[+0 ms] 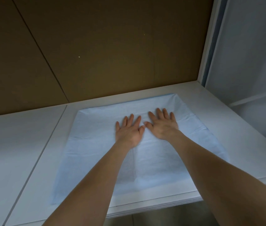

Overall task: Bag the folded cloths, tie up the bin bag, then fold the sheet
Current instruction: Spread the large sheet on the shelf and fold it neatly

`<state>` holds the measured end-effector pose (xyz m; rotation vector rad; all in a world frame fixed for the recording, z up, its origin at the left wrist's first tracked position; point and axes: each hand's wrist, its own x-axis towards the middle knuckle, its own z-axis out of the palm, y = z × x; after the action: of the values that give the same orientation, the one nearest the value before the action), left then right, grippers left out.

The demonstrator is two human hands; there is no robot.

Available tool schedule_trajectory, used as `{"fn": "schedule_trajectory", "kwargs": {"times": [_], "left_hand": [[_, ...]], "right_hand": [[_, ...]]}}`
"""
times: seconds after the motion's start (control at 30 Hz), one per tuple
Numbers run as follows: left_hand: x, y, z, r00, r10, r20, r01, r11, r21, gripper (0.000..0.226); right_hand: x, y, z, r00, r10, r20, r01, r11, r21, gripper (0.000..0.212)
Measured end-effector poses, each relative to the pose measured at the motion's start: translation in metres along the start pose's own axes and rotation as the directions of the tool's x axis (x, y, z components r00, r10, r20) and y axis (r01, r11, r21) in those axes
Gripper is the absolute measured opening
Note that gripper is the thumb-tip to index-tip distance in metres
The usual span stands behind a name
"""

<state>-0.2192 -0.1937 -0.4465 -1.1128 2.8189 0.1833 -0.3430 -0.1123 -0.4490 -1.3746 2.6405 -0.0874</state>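
Two bare forearms reach in over the near edge of the sheet, which lies along the front lip of the white worktop. The pale blue sheet is spread flat, and a seam in the worktop runs just left of it. Past the sheet's middle, the left hand and right hand press palm-down on it side by side, thumbs nearly touching. The fingers of both are straight, slightly spread, gripping nothing. Beyond the sheet's far edge, bare worktop meets a brown wall. A white partition stands to the sheet's right.
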Motion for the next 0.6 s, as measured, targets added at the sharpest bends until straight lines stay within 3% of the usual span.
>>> {"fn": "schedule_trajectory", "kwargs": {"times": [0.6], "left_hand": [[0.0007,-0.0034,-0.0041,0.999,0.035,0.004,-0.035,0.999,-0.036,0.054]], "right_hand": [[-0.0029,-0.0007,-0.0071,1.000,0.001,0.019,-0.001,1.000,-0.016,0.065]]}}
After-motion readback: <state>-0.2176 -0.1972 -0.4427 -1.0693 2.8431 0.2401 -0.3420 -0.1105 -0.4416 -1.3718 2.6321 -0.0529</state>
